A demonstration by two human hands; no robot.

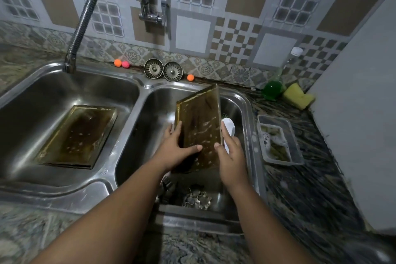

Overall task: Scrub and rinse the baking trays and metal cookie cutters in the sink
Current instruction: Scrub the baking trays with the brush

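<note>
A greasy brown baking tray stands tilted on end in the right sink basin. My left hand grips its left edge, thumb across the front. My right hand holds a white-handled brush at the tray's right edge, thumb resting on the tray's face. A second dirty baking tray lies flat in the left basin. Several metal cookie cutters lie on the right basin's floor below my wrists.
The flexible faucet spout hangs over the left basin. Two drain strainers and small coloured balls line the back ledge. A green soap bottle, yellow sponge and soapy plastic container sit on the right counter.
</note>
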